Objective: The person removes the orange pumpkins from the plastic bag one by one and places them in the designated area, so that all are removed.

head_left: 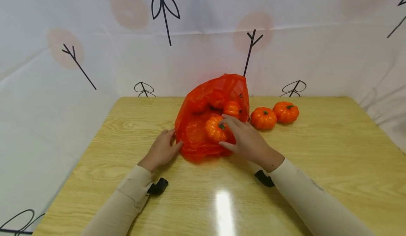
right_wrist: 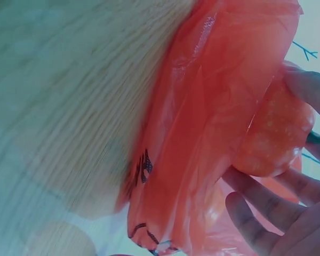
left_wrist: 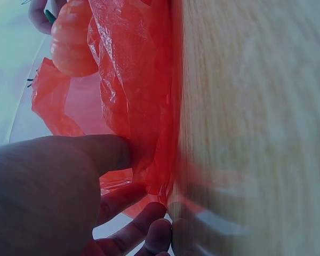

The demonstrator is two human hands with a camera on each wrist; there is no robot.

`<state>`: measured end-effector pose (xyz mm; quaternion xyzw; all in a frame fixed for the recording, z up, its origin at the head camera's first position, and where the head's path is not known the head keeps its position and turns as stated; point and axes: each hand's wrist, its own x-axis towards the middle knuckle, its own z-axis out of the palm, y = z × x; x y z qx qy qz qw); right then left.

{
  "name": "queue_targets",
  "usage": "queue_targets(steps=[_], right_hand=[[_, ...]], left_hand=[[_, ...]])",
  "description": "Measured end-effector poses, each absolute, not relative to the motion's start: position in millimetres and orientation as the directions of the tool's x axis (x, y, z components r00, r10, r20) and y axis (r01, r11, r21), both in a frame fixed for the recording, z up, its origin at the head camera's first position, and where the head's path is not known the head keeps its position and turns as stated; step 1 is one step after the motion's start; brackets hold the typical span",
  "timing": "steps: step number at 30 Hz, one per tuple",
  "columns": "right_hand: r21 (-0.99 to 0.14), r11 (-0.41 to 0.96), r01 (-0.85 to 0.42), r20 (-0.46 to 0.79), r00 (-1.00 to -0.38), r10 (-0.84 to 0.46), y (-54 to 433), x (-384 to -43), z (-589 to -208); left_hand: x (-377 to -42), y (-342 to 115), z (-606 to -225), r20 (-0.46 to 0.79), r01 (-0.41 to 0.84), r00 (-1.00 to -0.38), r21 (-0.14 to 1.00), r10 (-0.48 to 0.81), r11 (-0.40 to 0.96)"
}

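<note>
A red, see-through plastic bag stands with its mouth spread open towards me. My left hand pinches the bag's left edge, the thumb on one side and the fingers on the other, low by the table. In my right hand is a small orange pumpkin with a green stem, gripped by thumb and fingers within the bag's mouth. The right wrist view shows this pumpkin above the bag's near wall. Another pumpkin lies deeper in the bag, partly hidden by plastic.
Two more orange pumpkins, one nearer and one farther right, sit on the wooden table just right of the bag. A white cloth with black plant drawings hangs behind the table's back edge.
</note>
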<state>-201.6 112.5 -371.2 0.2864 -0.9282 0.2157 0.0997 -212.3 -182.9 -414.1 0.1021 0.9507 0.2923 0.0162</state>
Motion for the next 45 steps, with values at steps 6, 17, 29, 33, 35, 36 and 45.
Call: queue_targets(steps=[6,17,29,33,35,36,45], right_hand=[[-0.335,0.738,-0.585,0.327,-0.807,-0.491,119,-199,-367],[-0.310,0.761,-0.570,0.400,-0.804,-0.440,132,-206,-358],[-0.317,0.778,-0.542,0.368,-0.827,-0.425,144,-209,-354],[-0.246,0.785,-0.568,0.362,-0.805,-0.469,154,-208,-352],[-0.207,0.780,-0.591,0.374,-0.784,-0.495,160,-209,-349],[-0.188,0.777,-0.601,0.383,-0.773,-0.505,162,-209,-349],[-0.144,0.782,-0.606,0.433,-0.749,-0.501,188,-198,-363]], left_hand=[[-213,-184,-413,0.034,0.183,-0.980,0.555,0.198,0.811],[-214,-187,-412,0.051,0.194,-0.979,0.551,0.199,0.812],[-213,-188,-417,0.036,0.177,-0.981,0.554,0.189,0.813],[-210,-187,-421,0.015,0.159,-0.983,0.556,0.182,0.815],[-209,-188,-422,0.024,0.159,-0.984,0.554,0.176,0.817],[-209,-188,-422,0.028,0.161,-0.984,0.552,0.174,0.818],[-211,-185,-419,0.037,0.178,-0.981,0.555,0.189,0.812]])
